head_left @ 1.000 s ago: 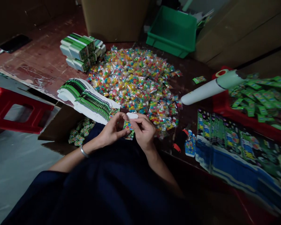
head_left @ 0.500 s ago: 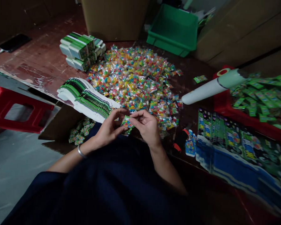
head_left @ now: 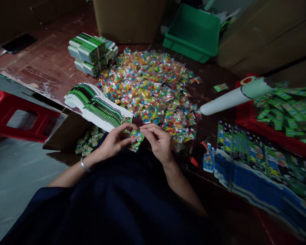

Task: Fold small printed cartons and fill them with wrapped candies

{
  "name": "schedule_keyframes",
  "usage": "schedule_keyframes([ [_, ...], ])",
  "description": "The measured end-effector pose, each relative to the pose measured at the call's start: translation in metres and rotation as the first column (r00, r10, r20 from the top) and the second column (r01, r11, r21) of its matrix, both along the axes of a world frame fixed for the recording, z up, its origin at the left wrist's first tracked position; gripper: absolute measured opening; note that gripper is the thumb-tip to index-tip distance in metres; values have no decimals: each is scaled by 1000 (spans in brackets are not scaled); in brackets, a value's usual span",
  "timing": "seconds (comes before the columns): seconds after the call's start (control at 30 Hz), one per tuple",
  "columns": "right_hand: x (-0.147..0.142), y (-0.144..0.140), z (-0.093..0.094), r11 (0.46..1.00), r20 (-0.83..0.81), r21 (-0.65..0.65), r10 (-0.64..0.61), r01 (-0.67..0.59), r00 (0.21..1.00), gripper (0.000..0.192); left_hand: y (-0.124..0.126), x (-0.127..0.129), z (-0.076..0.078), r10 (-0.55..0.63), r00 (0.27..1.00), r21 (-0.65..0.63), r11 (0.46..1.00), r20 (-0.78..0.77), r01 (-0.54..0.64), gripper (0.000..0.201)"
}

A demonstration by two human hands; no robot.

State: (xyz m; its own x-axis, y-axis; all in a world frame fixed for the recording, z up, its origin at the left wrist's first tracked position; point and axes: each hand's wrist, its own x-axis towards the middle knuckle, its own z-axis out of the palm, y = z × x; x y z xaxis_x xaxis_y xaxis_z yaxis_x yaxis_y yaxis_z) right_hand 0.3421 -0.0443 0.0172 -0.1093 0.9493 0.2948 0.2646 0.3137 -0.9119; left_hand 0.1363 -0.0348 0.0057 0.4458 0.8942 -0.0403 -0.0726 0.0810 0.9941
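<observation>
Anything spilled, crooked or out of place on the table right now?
One small green packet lies alone on bare table, apart from the candy heap and the red tray. Both hands, left hand and right hand, hold a small green box.

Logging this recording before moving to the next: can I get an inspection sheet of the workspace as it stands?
Surface: dark red table, worn, clear film at its left edge.
Job's things: small green box held by both hands; heap of candy packets; fanned flat box blanks beside it.
Clutter: stacked green boxes, white roll, printed cards, red tray of green packs.
Grippers: left hand and right hand both pinch the box.
Cables: nothing seen for certain.
Surroundings: green bin, cardboard carton, red stool, open carton of filled boxes.
</observation>
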Motion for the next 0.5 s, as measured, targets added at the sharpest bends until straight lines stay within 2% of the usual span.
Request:
schedule_keyframes([
  [0.07,1,-1,-7,996,29,-32,86,-85,996,19,7,-24,10,-82,988,21,996,-128,85,33],
  [0.1,0,0,-13,992,58,-42,122,-119,991,26,11,-40,16,-139,959,23,989,-246,149,33],
  [0.17,-5,4,-25,986,185,-21,164,-163,969,47,20,-75,29,-186,843,60,967,-505,249,30],
  [0.23,-15,8,-36,976,375,27,189,-215,907,59,28,-105,38,-155,697,90,949,-700,302,30],
  [0.3,-26,13,-45,965,540,40,197,-259,818,58,32,-122,43,-83,626,127,951,-776,282,40],
  [0.33,-30,14,-48,964,592,32,195,-265,782,54,33,-125,44,-46,623,141,959,-781,248,46],
  [0.4,-34,17,-52,966,645,15,187,-257,741,46,33,-122,44,-22,666,125,977,-745,172,49],
  [0.5,-28,20,-55,962,632,5,209,-274,746,34,32,-105,38,-56,767,56,991,-639,119,40],
])
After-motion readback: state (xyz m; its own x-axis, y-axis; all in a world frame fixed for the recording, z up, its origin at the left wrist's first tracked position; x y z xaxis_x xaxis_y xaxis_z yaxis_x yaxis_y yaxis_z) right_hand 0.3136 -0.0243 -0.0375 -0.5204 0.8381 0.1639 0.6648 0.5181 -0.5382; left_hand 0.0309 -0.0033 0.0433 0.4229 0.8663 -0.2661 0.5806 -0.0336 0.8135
